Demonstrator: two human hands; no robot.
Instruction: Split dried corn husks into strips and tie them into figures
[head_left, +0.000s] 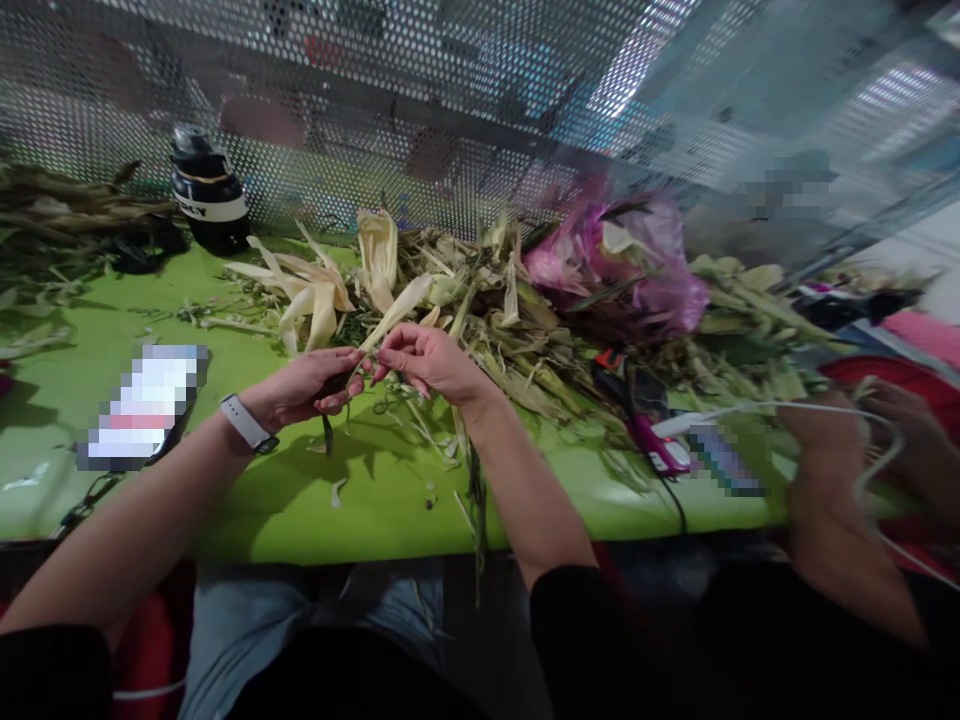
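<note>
My left hand (pixel 315 385), with a white watch band at its wrist, is closed in a pinch on the thin green stalk of a pale dried husk (pixel 401 308). Close beside it, my right hand (pixel 424 360) pinches the same stalk with thumb and forefinger. The husk's broad end points up and away to the right, over a heap of dried leaves (pixel 525 350). Several pale husks (pixel 315 300) lie just behind my hands. Small scraps of leaf (pixel 337 492) are scattered on the green tabletop (pixel 300 520) below.
A dark bottle (pixel 210 195) stands at the back left, near more dried leaves (pixel 60 215). A phone (pixel 146 405) lies on the left. Pink plastic bag (pixel 622 260), purple device (pixel 660 445) and second phone (pixel 726 460) are on the right, by another person's arm (pixel 832 480). Perforated metal rises behind.
</note>
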